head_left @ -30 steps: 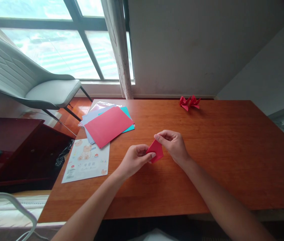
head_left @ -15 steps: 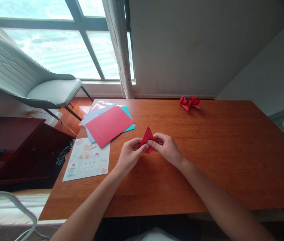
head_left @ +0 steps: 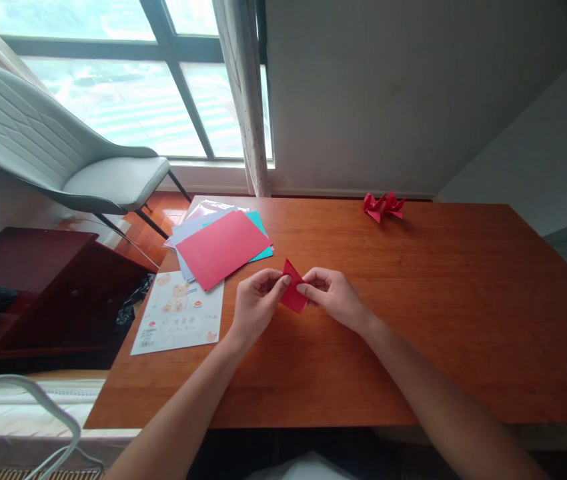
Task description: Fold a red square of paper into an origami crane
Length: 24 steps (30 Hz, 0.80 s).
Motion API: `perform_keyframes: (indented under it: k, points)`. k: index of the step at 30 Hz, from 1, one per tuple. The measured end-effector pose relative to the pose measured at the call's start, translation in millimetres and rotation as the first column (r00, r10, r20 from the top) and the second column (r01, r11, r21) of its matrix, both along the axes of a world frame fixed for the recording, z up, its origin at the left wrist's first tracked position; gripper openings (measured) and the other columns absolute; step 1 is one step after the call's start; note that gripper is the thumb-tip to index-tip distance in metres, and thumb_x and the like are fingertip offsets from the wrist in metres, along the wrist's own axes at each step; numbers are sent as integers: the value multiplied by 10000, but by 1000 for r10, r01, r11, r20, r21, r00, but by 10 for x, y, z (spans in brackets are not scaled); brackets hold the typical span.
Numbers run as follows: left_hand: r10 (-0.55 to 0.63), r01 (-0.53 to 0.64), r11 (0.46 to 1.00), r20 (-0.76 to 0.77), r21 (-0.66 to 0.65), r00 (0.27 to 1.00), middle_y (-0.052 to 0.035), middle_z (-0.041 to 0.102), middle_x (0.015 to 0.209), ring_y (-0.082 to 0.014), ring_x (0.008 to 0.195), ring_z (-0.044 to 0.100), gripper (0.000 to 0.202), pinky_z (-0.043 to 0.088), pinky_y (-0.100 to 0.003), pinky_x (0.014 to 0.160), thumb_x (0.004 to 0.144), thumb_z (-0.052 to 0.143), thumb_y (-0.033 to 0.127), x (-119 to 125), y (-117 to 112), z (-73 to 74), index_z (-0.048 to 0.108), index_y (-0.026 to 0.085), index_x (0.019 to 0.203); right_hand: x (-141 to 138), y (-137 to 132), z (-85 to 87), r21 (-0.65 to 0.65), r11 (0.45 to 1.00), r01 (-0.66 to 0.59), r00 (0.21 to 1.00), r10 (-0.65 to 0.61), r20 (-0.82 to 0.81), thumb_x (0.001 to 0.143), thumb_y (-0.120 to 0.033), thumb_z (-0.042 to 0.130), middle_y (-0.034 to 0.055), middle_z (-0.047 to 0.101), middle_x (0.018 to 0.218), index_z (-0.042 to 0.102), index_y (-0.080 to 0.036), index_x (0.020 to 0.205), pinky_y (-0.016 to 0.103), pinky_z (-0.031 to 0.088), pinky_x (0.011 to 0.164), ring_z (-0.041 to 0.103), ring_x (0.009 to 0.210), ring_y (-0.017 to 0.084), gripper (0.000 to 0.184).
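Between my hands, above the table, is a small piece of folded red paper [head_left: 294, 293] shaped like a narrow diamond. My left hand [head_left: 259, 300] pinches its left edge between thumb and fingers. On the opposite edge, my right hand [head_left: 332, 297] pinches it too, the thumb lying on the front face. Fingers behind the paper are partly hidden. Two red folded paper figures [head_left: 383, 207] sit together near the table's far edge.
Left of my hands, a red sheet [head_left: 223, 248] tops several coloured sheets. A white cover with bear drawings [head_left: 178, 320] lies nearer me. All rest on the brown wooden table [head_left: 453, 320]. A pale chair [head_left: 113, 180] stands beyond its left corner, near the window.
The folded red paper has turned, its top point leaning further left. My left thumb has moved up along its left edge. The view has shifted slightly.
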<state>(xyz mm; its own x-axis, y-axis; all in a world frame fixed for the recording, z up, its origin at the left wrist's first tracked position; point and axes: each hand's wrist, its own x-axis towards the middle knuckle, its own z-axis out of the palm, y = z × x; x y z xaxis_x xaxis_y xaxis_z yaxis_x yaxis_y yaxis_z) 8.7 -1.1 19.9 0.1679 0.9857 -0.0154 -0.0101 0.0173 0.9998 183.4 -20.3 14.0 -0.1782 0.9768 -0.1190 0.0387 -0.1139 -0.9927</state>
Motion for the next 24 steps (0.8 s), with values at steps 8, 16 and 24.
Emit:
perform_keyframes:
  k: [8,16,24]
  points:
    - [19,-18,1000,60,-19,998,8,616,679,-103,617,534,256,420,-201,585,790,756,369,-3,-26,46,649,146,724,14,-31,40,0,995,-101,993,101,59,824,-443,703,-23,621,653,634,-192,774,244,439,549,553,571,118,265]
    - [31,-30,999,68,-13,997,29,556,661,-95,605,484,278,389,-201,576,805,733,387,-5,-23,40,605,157,717,24,-39,55,10,985,-170,983,169,66,787,-481,732,-39,593,632,624,-195,767,235,381,524,516,573,113,307]
    - [-118,120,991,43,-54,992,5,628,741,-108,635,544,298,443,-208,593,816,720,446,46,-39,15,636,160,833,49,-8,87,40,998,54,998,-56,39,815,-473,705,-29,595,598,622,-202,728,250,406,521,528,537,120,297]
